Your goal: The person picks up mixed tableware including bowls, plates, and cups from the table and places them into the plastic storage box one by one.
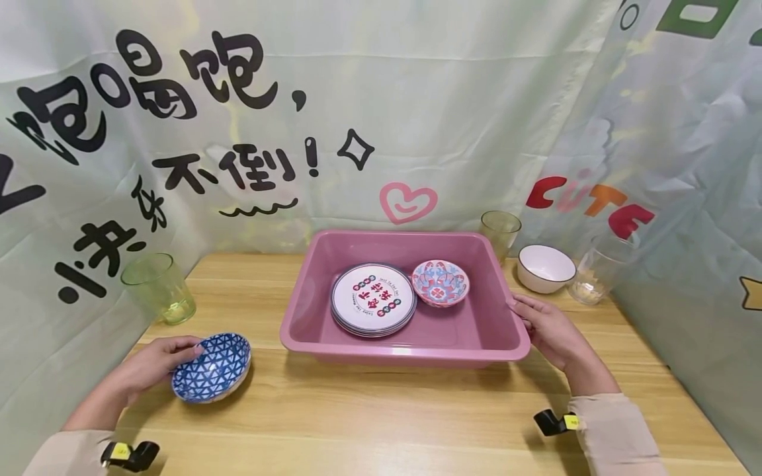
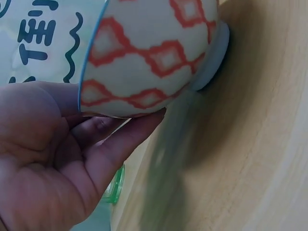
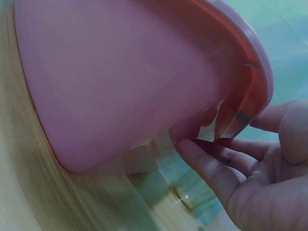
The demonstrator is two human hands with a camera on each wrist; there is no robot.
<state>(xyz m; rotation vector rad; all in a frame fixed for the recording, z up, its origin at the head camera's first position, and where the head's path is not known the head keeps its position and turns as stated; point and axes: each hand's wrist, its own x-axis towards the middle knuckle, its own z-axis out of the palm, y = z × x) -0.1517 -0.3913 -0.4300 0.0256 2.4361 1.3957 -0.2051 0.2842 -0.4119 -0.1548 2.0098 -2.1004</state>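
Observation:
My left hand (image 1: 156, 362) pinches a small bowl (image 1: 212, 370) at its left rim, thumb over the inside and fingers beneath. The bowl has blue triangles inside; its outer wall (image 2: 139, 53) carries red diamond shapes on white. It tilts just above the table at the left. My right hand (image 1: 548, 328) grips the right rim of a pink plastic basin (image 1: 411, 354), thumb on top and fingers curled under the lip (image 3: 255, 91). Inside the basin are a stack of white plates (image 1: 374, 299) with red lettering and a small red-and-blue patterned bowl (image 1: 440, 283).
A green glass (image 1: 157, 291) stands at the back left. Behind the basin's right side are a yellowish glass (image 1: 501, 231), a white bowl (image 1: 546, 270) and a clear glass (image 1: 598, 271). Printed cloth (image 1: 333, 86) hangs round the wooden table (image 1: 369, 416).

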